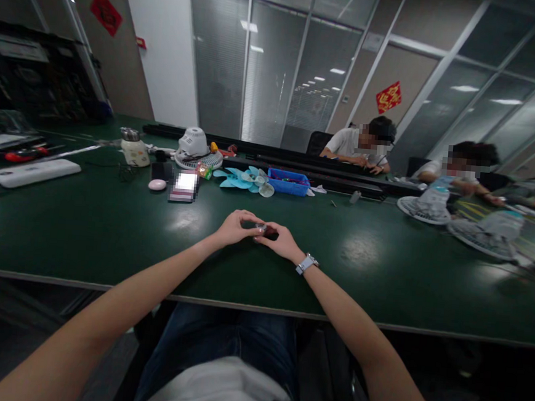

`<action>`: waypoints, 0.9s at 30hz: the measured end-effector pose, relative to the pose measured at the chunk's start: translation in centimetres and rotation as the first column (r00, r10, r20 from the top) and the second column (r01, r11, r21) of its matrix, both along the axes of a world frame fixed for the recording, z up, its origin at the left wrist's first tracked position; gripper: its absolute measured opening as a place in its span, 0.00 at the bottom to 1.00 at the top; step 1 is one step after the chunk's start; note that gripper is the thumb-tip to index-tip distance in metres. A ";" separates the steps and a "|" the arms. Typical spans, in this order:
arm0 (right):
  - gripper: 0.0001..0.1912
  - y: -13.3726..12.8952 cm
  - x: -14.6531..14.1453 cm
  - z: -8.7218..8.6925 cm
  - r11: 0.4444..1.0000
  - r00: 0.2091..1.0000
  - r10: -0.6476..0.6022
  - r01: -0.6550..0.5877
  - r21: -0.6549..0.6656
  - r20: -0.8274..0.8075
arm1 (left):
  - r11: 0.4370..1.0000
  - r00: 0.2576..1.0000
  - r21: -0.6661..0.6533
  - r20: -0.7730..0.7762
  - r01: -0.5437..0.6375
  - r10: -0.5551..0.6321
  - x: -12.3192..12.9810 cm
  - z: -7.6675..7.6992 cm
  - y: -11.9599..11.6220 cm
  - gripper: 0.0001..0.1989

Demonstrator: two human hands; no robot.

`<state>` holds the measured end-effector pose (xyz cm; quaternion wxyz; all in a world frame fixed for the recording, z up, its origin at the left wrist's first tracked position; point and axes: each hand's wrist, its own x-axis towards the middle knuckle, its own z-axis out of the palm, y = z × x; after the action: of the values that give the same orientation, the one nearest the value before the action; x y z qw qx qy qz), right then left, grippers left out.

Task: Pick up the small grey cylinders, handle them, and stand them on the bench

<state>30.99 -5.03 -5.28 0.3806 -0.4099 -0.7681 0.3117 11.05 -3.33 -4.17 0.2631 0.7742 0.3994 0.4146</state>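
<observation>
My left hand (238,228) and my right hand (283,241) meet over the middle of the dark green table (225,271). Between their fingertips is a small shiny, silvery piece (260,228), too small and too covered by fingers to name. Both hands are closed in a pinch on it, thumbs toward me. A watch (307,263) sits on my right wrist. Beyond the hands lie light blue fan blades (241,179) and a blue basket (288,182) with small things inside.
At the back left are a white fan part (193,143), a cream-coloured flask (134,150), a pink oval object (157,184) and a white power strip (33,173). Fan parts (427,204) stand at the right. A person (348,148) works across the table, with others further right.
</observation>
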 end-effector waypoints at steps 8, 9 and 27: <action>0.21 -0.2 0.0 0.2 1.000 1.000 0.006 -0.006 -0.001 0.009 | 1.000 1.000 0.002 -0.003 -0.018 0.018 -0.3 -0.3 0.1 0.17; 0.21 -0.1 0.1 0.2 1.000 1.000 0.009 -0.009 -0.005 0.009 | 1.000 1.000 -0.001 -0.016 -0.013 0.013 -0.3 -0.3 0.1 0.18; 0.21 0.2 0.2 -0.3 0.999 0.999 0.033 -0.033 0.018 0.004 | 0.997 0.996 0.013 -0.045 0.081 -0.081 -0.2 0.4 -0.2 0.15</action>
<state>31.19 -4.82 -5.57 0.3777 -0.3942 -0.7782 0.3104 10.88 -3.48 -3.74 0.2648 0.8008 0.3703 0.3893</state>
